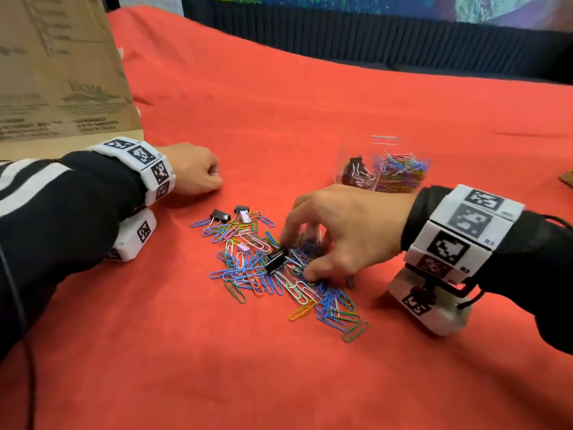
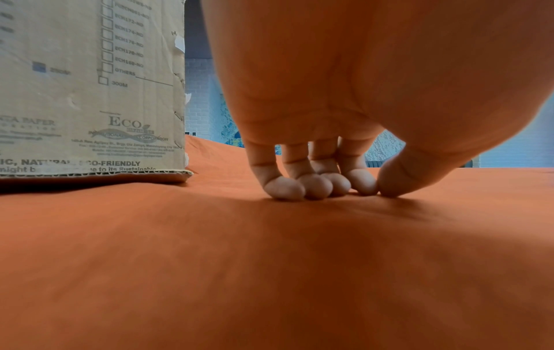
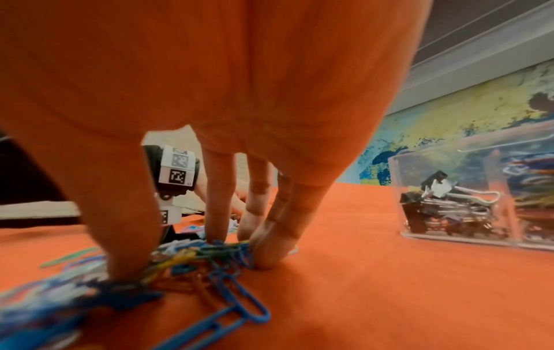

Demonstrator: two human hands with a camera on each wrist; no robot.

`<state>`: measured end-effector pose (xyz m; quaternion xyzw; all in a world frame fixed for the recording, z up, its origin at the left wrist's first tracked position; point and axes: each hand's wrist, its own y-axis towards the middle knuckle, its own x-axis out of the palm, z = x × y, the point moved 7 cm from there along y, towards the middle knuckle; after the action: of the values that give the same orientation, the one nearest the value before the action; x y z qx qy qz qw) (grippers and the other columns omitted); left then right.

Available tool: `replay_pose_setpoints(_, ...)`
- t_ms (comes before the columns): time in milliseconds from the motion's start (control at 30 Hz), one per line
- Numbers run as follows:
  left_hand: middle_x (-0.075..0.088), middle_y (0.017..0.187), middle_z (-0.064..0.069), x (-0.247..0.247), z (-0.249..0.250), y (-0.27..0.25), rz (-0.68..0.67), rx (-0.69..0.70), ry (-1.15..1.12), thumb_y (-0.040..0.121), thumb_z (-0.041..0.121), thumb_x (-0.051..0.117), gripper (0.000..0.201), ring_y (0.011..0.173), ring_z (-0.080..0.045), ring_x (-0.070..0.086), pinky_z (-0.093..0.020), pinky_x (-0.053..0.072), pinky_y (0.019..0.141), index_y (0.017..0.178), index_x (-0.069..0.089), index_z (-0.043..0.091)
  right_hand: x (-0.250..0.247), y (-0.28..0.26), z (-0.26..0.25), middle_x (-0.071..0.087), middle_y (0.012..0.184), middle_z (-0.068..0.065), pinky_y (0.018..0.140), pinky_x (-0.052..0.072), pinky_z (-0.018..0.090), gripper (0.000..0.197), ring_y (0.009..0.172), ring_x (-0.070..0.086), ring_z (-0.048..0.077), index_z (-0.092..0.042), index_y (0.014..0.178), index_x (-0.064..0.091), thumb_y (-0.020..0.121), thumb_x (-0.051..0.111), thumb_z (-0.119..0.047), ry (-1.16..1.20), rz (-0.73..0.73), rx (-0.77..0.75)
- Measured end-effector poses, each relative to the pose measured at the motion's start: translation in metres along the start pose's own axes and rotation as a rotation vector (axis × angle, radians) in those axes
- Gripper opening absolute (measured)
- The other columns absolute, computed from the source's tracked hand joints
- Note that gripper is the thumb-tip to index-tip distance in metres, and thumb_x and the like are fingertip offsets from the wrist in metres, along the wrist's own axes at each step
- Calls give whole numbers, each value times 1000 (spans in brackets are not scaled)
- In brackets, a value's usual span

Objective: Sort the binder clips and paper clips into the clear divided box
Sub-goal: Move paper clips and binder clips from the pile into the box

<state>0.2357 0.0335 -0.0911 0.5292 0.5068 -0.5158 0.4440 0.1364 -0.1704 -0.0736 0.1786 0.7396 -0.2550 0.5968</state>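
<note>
A loose pile of coloured paper clips (image 1: 263,274) lies on the red cloth, with a black binder clip (image 1: 276,260) in its middle and two more black binder clips (image 1: 220,215) at its far left edge. My right hand (image 1: 297,259) reaches down into the pile, and its thumb and bent fingers close round a bunch of paper clips (image 3: 210,251). The clear divided box (image 1: 384,144) stands just behind that hand; binder clips (image 3: 443,206) fill its left compartment and paper clips (image 1: 403,172) its right. My left hand (image 1: 214,178) rests on the cloth, holding nothing, fingertips (image 2: 315,187) touching the fabric.
A tall cardboard box (image 1: 62,72) stands at the far left, close behind my left hand, also seen as the cardboard box (image 2: 90,94) in the left wrist view. A dark ribbed edge (image 1: 372,41) runs along the back. Red cloth (image 1: 279,383) spreads in front of the pile.
</note>
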Motion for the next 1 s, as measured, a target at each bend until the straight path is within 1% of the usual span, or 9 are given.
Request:
replay_pose_setpoints(133,57,76,-2,1,-1,0,-5,2,1,90,30,51,21,78,-28,51,-27,35,71,74,53,17,-6,-8,4,62,69,-21,62,41,4,21,75,64,2,-31,95,73,75,78,-27,37,52,29)
replay_pose_setpoints(200,57,75,-2,1,0,1,-1,7,-3,90,30,51,21,77,-28,51,-27,35,71,74,53,17,-10,-12,10,64,67,-21,61,41,3,16,73,64,-1,-28,87,72,74,77,-21,66,86,54)
replay_pose_setpoints(333,57,73,-1,2,-1,2,2,10,6,90,30,51,22,76,-28,51,-27,36,70,72,52,18,-27,-22,22,68,63,-16,61,46,8,10,67,66,0,-23,79,74,74,77,-15,137,183,92)
replay_pose_setpoints(467,54,69,2,3,-2,3,5,7,28,91,31,50,23,74,-28,50,-27,33,69,71,51,18,-48,-35,38,71,64,-5,61,54,24,12,60,68,10,-21,75,71,75,76,-10,214,225,128)
replay_pose_setpoints(633,56,68,5,5,-5,7,5,7,18,90,32,50,23,69,-23,50,-27,34,67,73,52,17,-93,-58,85,73,64,-3,57,52,19,13,54,66,6,-18,77,72,77,79,-6,215,353,227)
replay_pose_setpoints(733,59,70,3,4,-3,6,5,16,34,91,32,50,22,72,-24,53,-28,34,67,76,54,17,-117,-68,126,75,69,6,71,62,33,12,64,74,17,-12,79,72,78,77,-2,219,450,340)
replay_pose_setpoints(800,60,73,2,3,-3,5,-1,16,44,91,33,50,21,74,-25,54,-28,35,68,78,55,17,-129,-72,152,75,69,7,77,62,42,12,66,75,21,-13,77,72,78,77,-1,191,502,425)
replay_pose_setpoints(867,61,73,2,3,-4,5,-6,18,41,90,34,50,22,74,-25,55,-28,37,68,77,55,17,-134,-74,172,75,66,2,79,61,41,12,64,75,17,-15,75,72,76,76,-5,131,525,509)
replay_pose_setpoints(1000,60,72,3,4,-5,6,-5,19,38,89,34,50,22,73,-24,54,-29,40,69,76,54,17,-124,-67,191,72,59,-8,77,59,27,13,56,71,5,-18,72,72,74,75,-6,39,484,604)
